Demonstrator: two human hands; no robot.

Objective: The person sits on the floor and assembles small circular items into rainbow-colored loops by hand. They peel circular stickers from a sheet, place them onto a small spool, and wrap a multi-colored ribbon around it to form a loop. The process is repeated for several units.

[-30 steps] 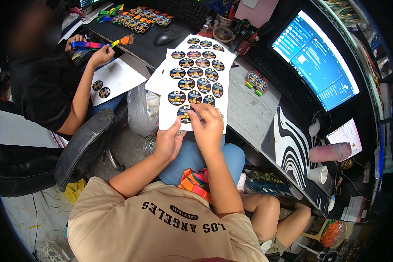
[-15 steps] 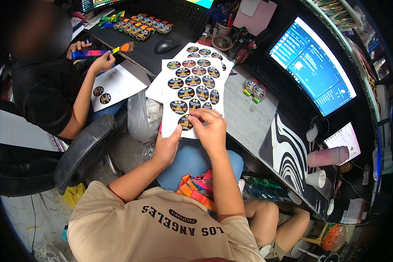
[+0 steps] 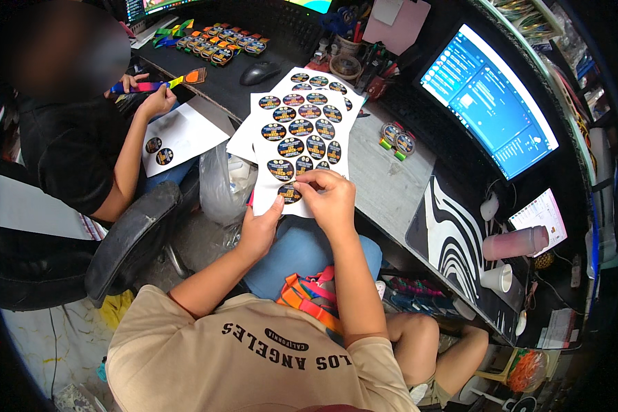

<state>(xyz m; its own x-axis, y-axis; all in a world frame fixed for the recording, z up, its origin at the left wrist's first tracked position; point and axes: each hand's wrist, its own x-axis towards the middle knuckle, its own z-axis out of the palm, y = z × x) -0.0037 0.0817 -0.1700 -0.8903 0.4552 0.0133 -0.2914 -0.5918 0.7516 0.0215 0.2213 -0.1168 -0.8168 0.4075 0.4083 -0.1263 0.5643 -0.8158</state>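
Note:
A white sheet of round black stickers (image 3: 268,184) with gold and white print lies over my lap and the desk edge. My left hand (image 3: 262,223) grips its lower left edge, thumb on top and fingers hidden beneath. My right hand (image 3: 328,199) bends over the lowest part of the sheet. Its thumb and fingertips pinch at the edge of the bottom round sticker (image 3: 288,195), which they partly cover. How far that sticker is lifted I cannot tell. More sticker sheets (image 3: 354,103) lie under the far end. Orange and pink ribbons (image 3: 309,296) rest across my lap.
At the left a co-worker holds a rainbow medal ribbon (image 3: 144,87) above a white sheet (image 3: 192,130). Finished medals (image 3: 220,42) lie in rows on the desk, near a black mouse (image 3: 261,72). Two medals (image 3: 398,139) sit to the right, before a lit monitor (image 3: 487,103).
My hands hold nearly the same pose, the right fingertips still at the bottom sticker. The co-worker's hands and the ribbon have shifted slightly.

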